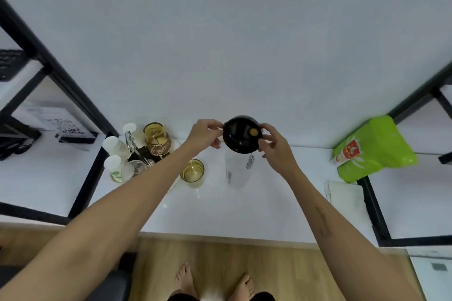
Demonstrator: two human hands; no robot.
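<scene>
Both arms reach forward, left hand (205, 134) and right hand (274, 144) pinching the black lid (241, 135) above the shaker cup (238, 170).

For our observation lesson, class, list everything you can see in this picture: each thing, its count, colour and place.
black lid: one, black, gold spot, held over the clear cup
clear cup: one, see-through, on the white table, below the lid
amber glass: one, yellowish, left of the cup
amber jar: one, golden-brown, back left
white-capped bottles: three, pale, far left
green bag: one, bright green, right
left hand: one, pinching the lid's left edge
right hand: one, pinching its right edge
bare feet: two, bottom edge
</scene>
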